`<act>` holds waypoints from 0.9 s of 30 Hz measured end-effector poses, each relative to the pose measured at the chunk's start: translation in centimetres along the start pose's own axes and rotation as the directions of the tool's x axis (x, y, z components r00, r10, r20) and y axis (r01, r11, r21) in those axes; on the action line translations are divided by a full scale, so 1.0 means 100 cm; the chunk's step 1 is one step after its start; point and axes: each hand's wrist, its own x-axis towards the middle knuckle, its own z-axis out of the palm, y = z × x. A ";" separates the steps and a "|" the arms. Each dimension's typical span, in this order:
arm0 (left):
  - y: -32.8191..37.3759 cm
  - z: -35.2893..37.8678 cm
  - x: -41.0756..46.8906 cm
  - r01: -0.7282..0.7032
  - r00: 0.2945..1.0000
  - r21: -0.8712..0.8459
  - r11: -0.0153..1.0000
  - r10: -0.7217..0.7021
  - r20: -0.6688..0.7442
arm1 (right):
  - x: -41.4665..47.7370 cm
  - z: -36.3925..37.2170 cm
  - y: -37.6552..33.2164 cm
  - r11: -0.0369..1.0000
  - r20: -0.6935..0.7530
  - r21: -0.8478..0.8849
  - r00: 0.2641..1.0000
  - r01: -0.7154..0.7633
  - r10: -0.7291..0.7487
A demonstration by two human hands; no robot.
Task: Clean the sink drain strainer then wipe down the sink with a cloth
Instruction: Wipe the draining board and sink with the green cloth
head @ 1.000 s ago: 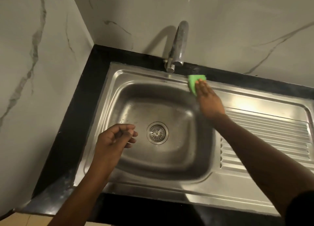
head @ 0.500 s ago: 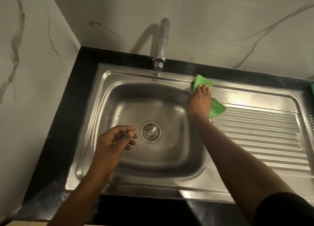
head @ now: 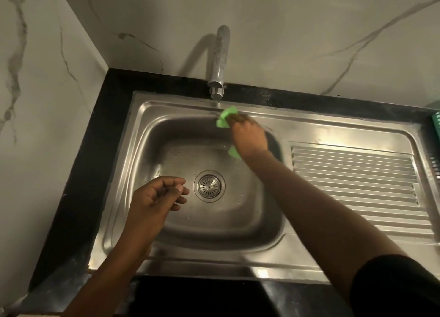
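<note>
Cloth (head: 227,116), one, beneath right hand's (head: 250,138) flat fingers; left hand's (head: 152,202) fingers loosely curled, empty.

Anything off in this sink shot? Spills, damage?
Nothing stands out. Round metal drain strainer sits flush in the stainless steel sink; the right hand presses the green cloth on the back rim; the left hand hovers empty.

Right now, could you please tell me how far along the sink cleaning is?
The strainer sits in place looking clean, so that step seems done. The right hand presses the green cloth along the sink's back rim under the tap. The droplet-speckled sink floor and drainboard seem left.
</note>
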 end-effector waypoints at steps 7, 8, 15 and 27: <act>0.008 0.010 -0.002 0.014 1.000 -0.039 0.999 -0.014 0.011 | -0.071 -0.016 0.190 0.880 -0.033 -0.062 0.882 -0.471 0.469; 0.008 0.011 -0.002 0.017 1.000 -0.039 0.999 -0.016 0.016 | -0.081 -0.016 0.205 0.853 -0.022 -0.053 0.855 -0.519 0.518; 0.005 0.007 -0.004 0.033 0.999 -0.061 0.998 -0.032 0.017 | -0.088 0.005 0.159 0.787 -0.001 0.073 0.789 -0.613 0.615; -0.005 -0.024 -0.005 0.056 0.998 -0.080 0.995 -0.057 -0.013 | -0.012 0.020 0.033 0.944 -0.149 0.234 0.951 -0.233 0.271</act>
